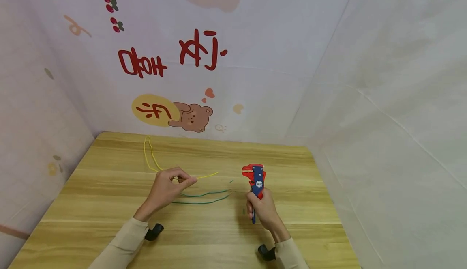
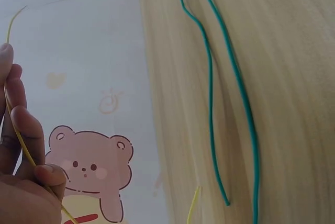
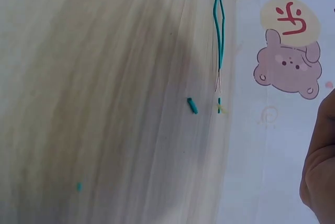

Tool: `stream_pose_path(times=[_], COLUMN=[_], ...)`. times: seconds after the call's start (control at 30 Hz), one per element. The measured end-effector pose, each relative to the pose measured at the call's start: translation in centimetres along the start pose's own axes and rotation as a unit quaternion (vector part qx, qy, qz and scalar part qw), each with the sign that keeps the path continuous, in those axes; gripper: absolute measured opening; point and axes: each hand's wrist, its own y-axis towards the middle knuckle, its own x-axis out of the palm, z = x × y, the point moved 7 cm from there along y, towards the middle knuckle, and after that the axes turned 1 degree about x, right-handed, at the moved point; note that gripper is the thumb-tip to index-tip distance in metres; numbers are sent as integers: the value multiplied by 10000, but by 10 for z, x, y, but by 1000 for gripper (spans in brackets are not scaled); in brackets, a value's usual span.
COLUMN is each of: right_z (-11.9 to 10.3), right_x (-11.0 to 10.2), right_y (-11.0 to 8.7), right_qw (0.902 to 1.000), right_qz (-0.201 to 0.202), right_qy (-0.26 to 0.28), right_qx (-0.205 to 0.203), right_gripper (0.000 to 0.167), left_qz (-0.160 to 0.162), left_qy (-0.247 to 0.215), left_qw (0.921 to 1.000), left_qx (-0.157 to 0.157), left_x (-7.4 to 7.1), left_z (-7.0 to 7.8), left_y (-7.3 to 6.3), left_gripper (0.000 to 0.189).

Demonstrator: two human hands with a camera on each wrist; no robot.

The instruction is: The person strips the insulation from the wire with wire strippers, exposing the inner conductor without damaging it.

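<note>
My left hand (image 1: 169, 186) pinches a thin yellow wire (image 1: 208, 175) between thumb and fingertips, its free end sticking out to the right. In the left wrist view the same wire (image 2: 22, 143) runs across the palm and curled fingers. My right hand (image 1: 265, 208) grips a red and blue wire stripper (image 1: 258, 179) by its handles, head up, the red jaws a little apart. That tool is not visible in the right wrist view. Two green wires (image 2: 210, 93) lie on the table between the hands. Bare copper ends (image 3: 220, 81) show at their tips.
Short green insulation scraps (image 3: 192, 105) lie on the wooden table (image 1: 204, 244) near the wire ends. The yellow wire's far loop (image 1: 145, 153) reaches toward the back edge. A printed cloth wall (image 1: 255, 110) stands behind the table, with pale cloth at both sides.
</note>
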Motion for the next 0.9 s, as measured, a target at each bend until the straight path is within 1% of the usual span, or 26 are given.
stream_pose_path(times=[0.13, 0.23, 0.37, 0.53, 0.6, 0.77, 0.83, 0.9], right_z=[1, 1, 3, 4, 5, 8, 10, 11], right_x=[-5, -10, -13, -16, -17, -21, -22, -23], right_y=[-1, -2, -3, -4, -4, -7, -7, -8], right_qw=[9998, 9996, 9995, 9995, 9994, 9991, 9990, 9990], right_qz=[178, 281, 295, 324, 337, 390, 396, 380], right_qy=[20, 50, 62, -9, -49, -98, -92, -81], right_qx=[-4, 14, 34, 24, 40, 120, 172, 205], right_gripper=[31, 28, 26, 30, 31, 35, 33, 31], left_qz=[3, -25, -87, -191, -259, -393, -430, -466], left_qy=[36, 61, 88, 124, 154, 308, 366, 418], left_qw=[9999, 9999, 9997, 9992, 9990, 9983, 9981, 9978], left_qx=[-104, -152, -215, -324, -331, -286, -264, -232], left_x=[2, 3, 5, 9, 11, 16, 18, 20], left_z=[-4, -6, -9, -14, -16, -19, -21, -22], left_y=[-2, -2, -2, -1, -1, -1, -2, -2], left_gripper=[16, 15, 14, 7, 10, 5, 11, 11])
